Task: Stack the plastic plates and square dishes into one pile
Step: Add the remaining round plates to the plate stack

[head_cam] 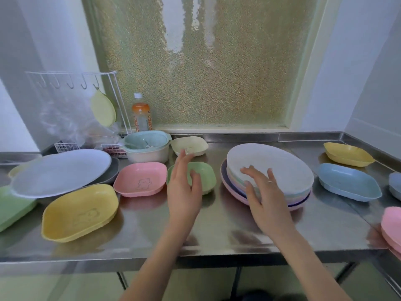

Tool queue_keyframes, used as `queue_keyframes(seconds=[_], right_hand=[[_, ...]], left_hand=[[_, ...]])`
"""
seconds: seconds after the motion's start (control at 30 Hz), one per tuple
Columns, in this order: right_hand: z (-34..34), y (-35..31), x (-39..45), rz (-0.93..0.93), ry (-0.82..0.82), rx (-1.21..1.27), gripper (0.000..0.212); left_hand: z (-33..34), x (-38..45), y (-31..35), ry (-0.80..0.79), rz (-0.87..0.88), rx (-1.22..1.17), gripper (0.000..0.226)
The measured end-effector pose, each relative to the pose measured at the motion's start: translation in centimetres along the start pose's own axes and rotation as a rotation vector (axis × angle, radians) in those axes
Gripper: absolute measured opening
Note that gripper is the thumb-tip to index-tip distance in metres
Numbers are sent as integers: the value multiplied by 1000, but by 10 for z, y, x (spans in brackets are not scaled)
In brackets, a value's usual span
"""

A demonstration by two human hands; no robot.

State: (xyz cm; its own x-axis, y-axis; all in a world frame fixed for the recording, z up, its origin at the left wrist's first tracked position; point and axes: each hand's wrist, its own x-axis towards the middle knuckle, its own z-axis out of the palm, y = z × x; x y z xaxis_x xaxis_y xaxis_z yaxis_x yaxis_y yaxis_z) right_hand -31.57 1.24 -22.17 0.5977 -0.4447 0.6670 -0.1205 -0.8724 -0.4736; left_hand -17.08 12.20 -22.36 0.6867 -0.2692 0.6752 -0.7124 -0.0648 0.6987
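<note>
Both hands' fingers are spread wide, holding nothing: left hand [184,192] above the square green dish [206,177], right hand [263,196] beside the round plate pile [282,168] on the shiny steel counter [217,231].

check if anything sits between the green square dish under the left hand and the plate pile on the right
Nothing visible does. The green square dish and the plate pile are side by side with only bare steel counter between them. The left hand hovers over the dish; the right hand is at the pile's near rim.
</note>
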Motion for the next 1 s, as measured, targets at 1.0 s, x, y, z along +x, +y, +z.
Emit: queue_keyframes(seconds=[1.0], right_hand=[[285, -178, 86, -253, -547, 240, 26]], left_hand=[[-237, 81, -165, 575, -783, 222, 49]])
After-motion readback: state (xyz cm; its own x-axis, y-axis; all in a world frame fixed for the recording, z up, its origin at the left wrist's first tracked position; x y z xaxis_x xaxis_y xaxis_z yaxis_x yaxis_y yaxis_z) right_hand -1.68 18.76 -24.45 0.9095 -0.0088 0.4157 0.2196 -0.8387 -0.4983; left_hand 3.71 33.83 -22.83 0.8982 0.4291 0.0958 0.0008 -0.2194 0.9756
